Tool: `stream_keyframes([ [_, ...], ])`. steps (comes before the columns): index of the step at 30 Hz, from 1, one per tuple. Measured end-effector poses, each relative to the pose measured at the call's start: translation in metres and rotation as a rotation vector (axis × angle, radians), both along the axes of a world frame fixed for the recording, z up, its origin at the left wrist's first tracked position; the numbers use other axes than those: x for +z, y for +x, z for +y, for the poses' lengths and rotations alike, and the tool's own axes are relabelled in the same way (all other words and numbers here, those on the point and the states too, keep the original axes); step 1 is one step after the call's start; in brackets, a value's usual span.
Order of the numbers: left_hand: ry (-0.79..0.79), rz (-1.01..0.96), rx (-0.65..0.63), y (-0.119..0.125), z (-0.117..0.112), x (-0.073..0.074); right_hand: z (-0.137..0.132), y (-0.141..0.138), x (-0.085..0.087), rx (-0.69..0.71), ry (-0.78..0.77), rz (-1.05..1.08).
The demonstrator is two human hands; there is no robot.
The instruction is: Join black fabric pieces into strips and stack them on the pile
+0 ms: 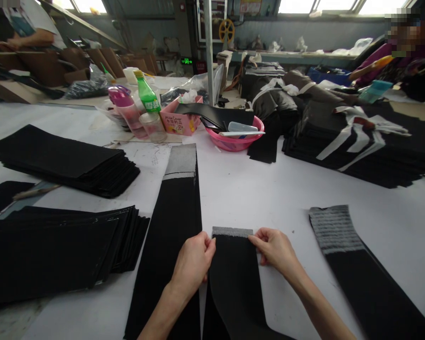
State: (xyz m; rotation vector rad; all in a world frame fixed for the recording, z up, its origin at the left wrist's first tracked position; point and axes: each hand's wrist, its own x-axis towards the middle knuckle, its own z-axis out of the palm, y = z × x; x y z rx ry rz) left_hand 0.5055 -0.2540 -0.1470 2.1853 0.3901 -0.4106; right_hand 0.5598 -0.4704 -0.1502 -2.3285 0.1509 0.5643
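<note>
A long black strip (235, 274) with a narrow grey band along its far end lies in front of me, curving up toward the near side. My left hand (194, 257) pinches its far left corner, fingers closed. At the far right corner, my right hand (274, 245) grips the same strip between thumb and fingers. Close by on the left rests a stack of long black strips (170, 226) with a grey far end. To the right is another set of black strips (371, 278), whose grey ends are fanned in rows.
Piles of black panels (60, 160) sit at the left. Farther back are a pink basin (237, 141) holding tools, a pink box (180, 118), a green bottle (147, 92) and a glass jar (154, 127). Tied black bundles (361, 146) fill the back right. Two people work beyond.
</note>
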Motion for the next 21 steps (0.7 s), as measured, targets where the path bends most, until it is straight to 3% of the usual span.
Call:
stream_keyframes([
  [21, -0.012, 0.038, 0.013, -0.001, 0.0, -0.001, -0.001, 0.002, -0.008, -0.04, -0.013, -0.015],
])
